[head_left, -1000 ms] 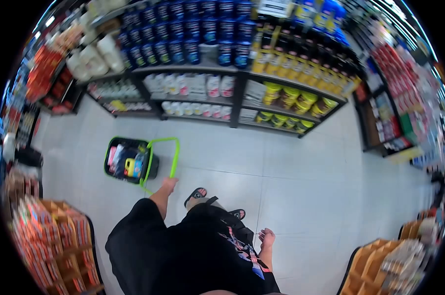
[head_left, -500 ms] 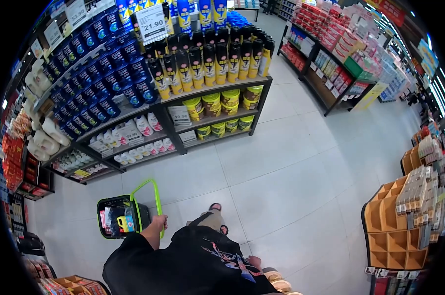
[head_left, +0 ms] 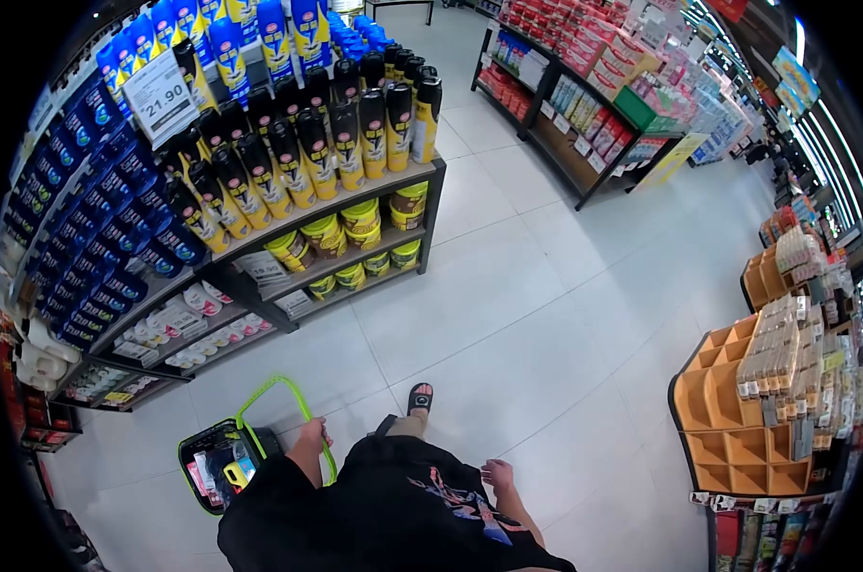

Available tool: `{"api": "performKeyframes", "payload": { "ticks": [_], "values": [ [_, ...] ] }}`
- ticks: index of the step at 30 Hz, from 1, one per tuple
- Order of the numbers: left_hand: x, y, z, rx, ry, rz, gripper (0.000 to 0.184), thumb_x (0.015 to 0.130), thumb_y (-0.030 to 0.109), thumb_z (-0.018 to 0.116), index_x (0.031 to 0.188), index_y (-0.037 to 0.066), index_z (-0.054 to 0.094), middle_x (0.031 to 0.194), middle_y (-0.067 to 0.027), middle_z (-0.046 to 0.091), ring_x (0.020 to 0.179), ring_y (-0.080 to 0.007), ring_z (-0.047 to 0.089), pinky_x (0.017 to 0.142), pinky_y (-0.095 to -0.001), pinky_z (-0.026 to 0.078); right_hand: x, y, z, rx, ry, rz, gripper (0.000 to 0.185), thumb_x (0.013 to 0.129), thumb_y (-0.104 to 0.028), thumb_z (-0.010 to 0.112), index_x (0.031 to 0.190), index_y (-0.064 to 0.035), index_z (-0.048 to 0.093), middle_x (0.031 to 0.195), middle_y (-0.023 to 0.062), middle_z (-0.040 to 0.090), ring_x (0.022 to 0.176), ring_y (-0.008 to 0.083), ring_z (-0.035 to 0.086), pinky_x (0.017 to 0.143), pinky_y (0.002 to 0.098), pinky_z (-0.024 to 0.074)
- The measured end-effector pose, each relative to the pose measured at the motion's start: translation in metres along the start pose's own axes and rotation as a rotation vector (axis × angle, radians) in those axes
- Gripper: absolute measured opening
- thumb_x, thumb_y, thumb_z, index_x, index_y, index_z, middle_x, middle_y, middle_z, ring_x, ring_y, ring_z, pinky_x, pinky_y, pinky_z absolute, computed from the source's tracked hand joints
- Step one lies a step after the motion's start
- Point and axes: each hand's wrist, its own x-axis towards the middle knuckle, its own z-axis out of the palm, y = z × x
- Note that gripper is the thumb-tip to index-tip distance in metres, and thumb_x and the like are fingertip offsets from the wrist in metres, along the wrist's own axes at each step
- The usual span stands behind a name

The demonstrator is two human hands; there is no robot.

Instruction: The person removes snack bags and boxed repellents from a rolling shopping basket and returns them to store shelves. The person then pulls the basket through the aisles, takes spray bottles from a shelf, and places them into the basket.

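Note:
My left hand (head_left: pixel 312 438) is wrapped round the green handle (head_left: pixel 291 386) of a dark shopping basket with a green rim (head_left: pixel 185 467). Inside the basket lie a yellow bottle (head_left: pixel 238 473), a pink-and-white pack (head_left: pixel 201 479) and some dark items. On the right, my right hand (head_left: pixel 496 474) hangs beside my black shirt, fingers slightly curled and apart, holding nothing. One sandalled foot (head_left: pixel 419 398) shows on the floor between the hands.
Shelving (head_left: pixel 336 212) with yellow-black spray cans, blue bottles and yellow-lidded tubs stands at the left and front. Another shelf unit (head_left: pixel 584 143) is at the upper right. A wooden rack (head_left: pixel 727 419) with hanging packs stands at right. Pale tiles (head_left: pixel 508 315) lie between them.
The view has turned rightward, so the shelving has shifted left and the wooden rack shows more fully. The basket remains beside me in my left hand's hold. My feet have changed position.

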Motion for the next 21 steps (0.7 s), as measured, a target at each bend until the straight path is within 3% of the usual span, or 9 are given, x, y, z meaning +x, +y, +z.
{"api": "performKeyframes", "payload": {
  "ticks": [4,9,17,21],
  "values": [
    [-0.009,0.012,0.054,-0.013,-0.058,-0.082,0.02,0.084,0.019,0.056,0.071,0.007,0.046,0.059,-0.0069,0.043,0.049,-0.0232,0.046,0.054,-0.0437,0.047,0.037,-0.061,-0.046,-0.073,0.098,0.011,0.029,0.085,-0.016,0.057,0.106,0.0031,0.057,0.083,0.012,0.063,0.064,0.02,0.061,0.052,0.0287,0.048],
    [-0.021,0.042,0.117,0.002,-0.087,-0.111,0.019,0.086,0.018,0.053,0.073,0.007,0.046,0.06,-0.0066,0.043,0.05,-0.0234,0.046,0.055,-0.0439,0.047,0.062,-0.13,-0.051,0.098,0.115,-0.097,0.028,0.085,-0.016,0.057,0.106,0.0028,0.057,0.084,0.0111,0.063,0.064,0.018,0.061,0.053,0.027,0.0476],
    [-0.041,0.065,0.208,0.009,-0.123,-0.057,0.021,0.087,0.02,0.052,0.072,0.008,0.044,0.06,-0.0072,0.042,0.05,-0.024,0.044,0.059,-0.0453,0.046,0.12,-0.13,-0.041,-0.09,-0.023,-0.188,0.025,0.084,-0.015,0.06,0.1,0.0029,0.063,0.078,0.0102,0.064,0.066,0.0187,0.061,0.059,0.0287,0.0497],
    [-0.027,0.071,0.256,-0.018,-0.121,-0.047,0.019,0.086,0.02,0.053,0.074,0.007,0.046,0.06,-0.0071,0.043,0.049,-0.0239,0.045,0.059,-0.0449,0.048,0.147,-0.182,-0.08,0.027,-0.045,-0.101,0.026,0.083,-0.014,0.059,0.102,0.0034,0.061,0.082,0.0113,0.064,0.069,0.0189,0.062,0.061,0.0291,0.0505]
  ]
}}
